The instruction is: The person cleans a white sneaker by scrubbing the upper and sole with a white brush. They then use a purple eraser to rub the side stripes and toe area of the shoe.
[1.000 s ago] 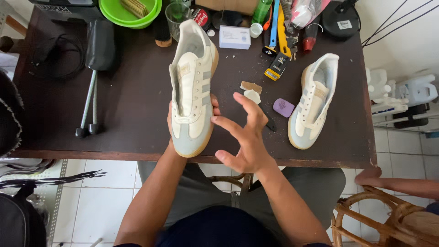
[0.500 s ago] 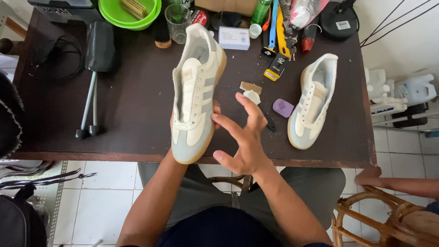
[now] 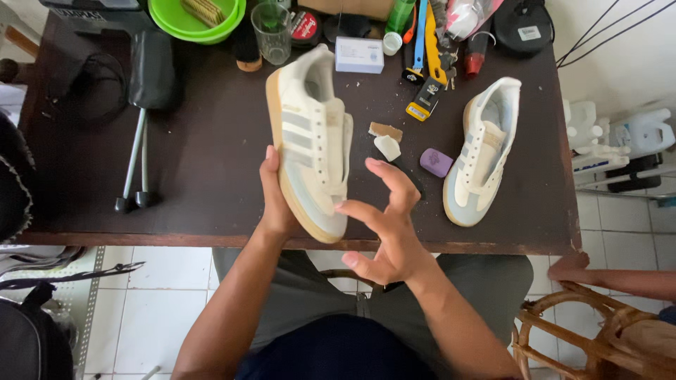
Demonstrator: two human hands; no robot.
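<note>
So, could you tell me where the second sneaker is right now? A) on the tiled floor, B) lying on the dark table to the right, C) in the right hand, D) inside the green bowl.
B: the second sneaker lies on the dark table, while the left hand holds the other sneaker.

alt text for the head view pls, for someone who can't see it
The left hand holds a cream shoe tilted above a dark table, the right hand open beside it. A second shoe lies to the right.
</note>
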